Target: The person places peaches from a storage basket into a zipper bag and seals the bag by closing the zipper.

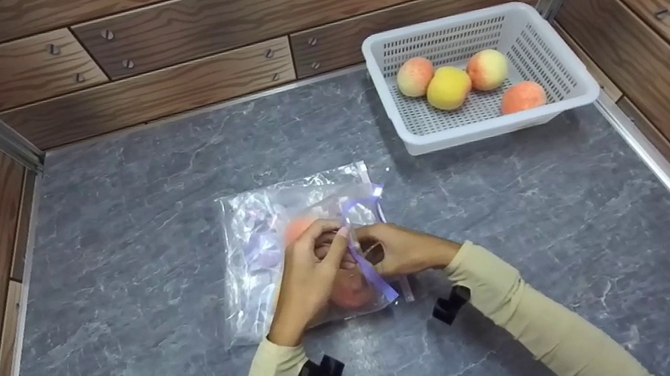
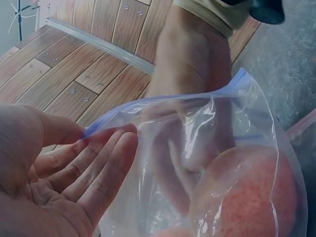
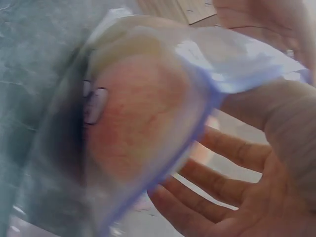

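Observation:
A clear zip bag [image 1: 351,195] with a purple zip edge lies mid-table, its mouth to the right. Inside it are peaches, one [image 1: 350,293] near the front and another [image 1: 299,226] farther back. My left hand [image 1: 308,271] pinches the purple edge between thumb and finger, as the left wrist view shows. My right hand [image 1: 409,247] reaches in through the mouth, its fingers [image 3: 222,182] loosely extended and apart in the right wrist view. Through the film in the left wrist view, a peach [image 2: 247,197] sits close to the right hand. The plastic partly hides the right fingertips.
Beneath the zip bag lies more clear plastic [image 1: 251,297], seemingly another bag. A white perforated basket [image 1: 498,128] at the back right holds several peaches, among them a yellowish one [image 1: 448,88]. Wood-patterned walls [image 1: 179,30] border the grey marbled table [image 1: 123,182].

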Action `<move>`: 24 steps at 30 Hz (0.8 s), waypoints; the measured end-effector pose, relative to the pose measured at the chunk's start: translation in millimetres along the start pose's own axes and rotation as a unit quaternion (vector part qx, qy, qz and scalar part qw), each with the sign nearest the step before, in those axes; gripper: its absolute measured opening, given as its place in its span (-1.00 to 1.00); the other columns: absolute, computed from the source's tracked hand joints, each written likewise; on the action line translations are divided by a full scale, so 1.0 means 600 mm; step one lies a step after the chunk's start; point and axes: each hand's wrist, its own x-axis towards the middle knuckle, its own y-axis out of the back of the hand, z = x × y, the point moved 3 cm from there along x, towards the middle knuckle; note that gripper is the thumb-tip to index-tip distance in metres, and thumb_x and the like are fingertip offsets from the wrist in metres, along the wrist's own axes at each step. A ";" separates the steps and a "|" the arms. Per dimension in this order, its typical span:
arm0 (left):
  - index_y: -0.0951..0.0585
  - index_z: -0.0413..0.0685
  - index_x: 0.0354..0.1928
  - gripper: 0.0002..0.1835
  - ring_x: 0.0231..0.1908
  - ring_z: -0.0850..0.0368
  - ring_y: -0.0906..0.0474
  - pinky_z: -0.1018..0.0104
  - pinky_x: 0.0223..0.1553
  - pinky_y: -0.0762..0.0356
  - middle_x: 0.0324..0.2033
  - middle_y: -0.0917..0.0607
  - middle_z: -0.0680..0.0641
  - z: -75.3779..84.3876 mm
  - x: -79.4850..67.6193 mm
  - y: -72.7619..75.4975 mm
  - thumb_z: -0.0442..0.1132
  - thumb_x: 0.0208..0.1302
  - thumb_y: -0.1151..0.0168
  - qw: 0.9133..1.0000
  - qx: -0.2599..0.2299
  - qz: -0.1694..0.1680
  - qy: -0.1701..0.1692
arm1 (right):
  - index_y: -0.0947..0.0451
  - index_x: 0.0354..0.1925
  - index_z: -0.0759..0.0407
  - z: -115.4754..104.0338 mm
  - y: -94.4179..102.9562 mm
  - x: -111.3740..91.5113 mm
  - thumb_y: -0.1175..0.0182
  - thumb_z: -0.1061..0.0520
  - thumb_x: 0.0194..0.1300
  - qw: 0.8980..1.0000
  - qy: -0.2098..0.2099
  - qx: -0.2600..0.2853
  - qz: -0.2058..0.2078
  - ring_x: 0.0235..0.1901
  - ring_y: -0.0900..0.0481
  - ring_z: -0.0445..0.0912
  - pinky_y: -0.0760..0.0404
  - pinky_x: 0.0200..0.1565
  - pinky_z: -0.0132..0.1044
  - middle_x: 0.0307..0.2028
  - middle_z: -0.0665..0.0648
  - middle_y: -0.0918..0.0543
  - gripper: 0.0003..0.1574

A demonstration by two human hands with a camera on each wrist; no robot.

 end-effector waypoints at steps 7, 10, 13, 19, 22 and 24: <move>-0.59 -0.41 -0.07 -0.79 -0.44 0.00 -0.69 0.14 -0.37 -0.77 -0.37 -0.69 -0.25 0.000 0.001 0.008 -0.33 0.48 -0.18 1.000 -0.005 0.007 0.007 | -0.57 0.08 0.34 -0.058 0.098 -0.026 -0.47 0.18 0.19 1.000 0.000 -0.024 -0.003 -0.08 -0.65 0.15 -0.68 0.07 -0.04 -0.08 0.28 -0.67 -0.47; -0.59 -0.43 -0.07 -0.79 -0.45 0.01 -0.68 0.14 -0.37 -0.77 -0.37 -0.68 -0.29 -0.001 -0.004 0.011 -0.33 0.48 -0.18 1.000 -0.009 0.012 0.009 | -0.58 -0.03 0.26 -0.077 0.170 -0.032 -0.53 0.13 0.13 0.996 -0.020 -0.075 0.051 -0.26 -0.58 0.04 -0.68 -0.13 -0.20 -0.26 0.23 -0.62 -0.51; -0.58 -0.47 -0.08 -0.78 -0.44 0.01 -0.69 0.15 -0.36 -0.78 -0.34 -0.67 -0.31 -0.003 -0.007 0.015 -0.35 0.47 -0.18 1.000 -0.010 0.019 0.012 | -0.56 -0.10 0.21 -0.087 0.243 -0.028 -0.56 0.08 0.10 0.974 -0.079 -0.150 0.153 -0.30 -0.47 -0.01 -0.57 -0.24 -0.22 -0.29 0.22 -0.55 -0.51; -0.57 -0.50 -0.06 -0.75 -0.42 -0.02 -0.70 0.16 -0.34 -0.78 -0.31 -0.67 -0.37 -0.004 -0.001 0.014 -0.34 0.48 -0.18 1.000 -0.010 0.009 0.016 | -0.47 0.10 0.34 -0.070 0.360 -0.022 -0.55 0.02 0.09 0.901 -0.219 -0.248 0.280 -0.04 -0.46 0.23 -0.52 -0.01 0.09 -0.01 0.40 -0.52 -0.26; -0.58 -0.47 -0.06 -0.75 -0.42 -0.04 -0.70 0.16 -0.35 -0.78 -0.34 -0.69 -0.33 -0.005 0.001 0.011 -0.32 0.48 -0.19 1.000 -0.011 0.004 0.016 | -0.39 0.24 0.43 -0.040 0.399 -0.016 -0.55 0.07 0.06 0.878 -0.246 -0.286 0.294 0.13 -0.39 0.37 -0.38 0.21 0.22 0.12 0.50 -0.46 -0.10; -0.58 -0.46 -0.06 -0.75 -0.42 -0.05 -0.70 0.15 -0.35 -0.77 -0.36 -0.70 -0.29 -0.008 -0.002 0.009 -0.31 0.47 -0.19 1.000 -0.009 0.001 0.020 | -0.33 0.31 0.46 -0.012 0.415 -0.010 -0.55 0.10 0.04 0.868 -0.263 -0.306 0.288 0.20 -0.32 0.44 -0.29 0.29 0.27 0.18 0.54 -0.41 -0.01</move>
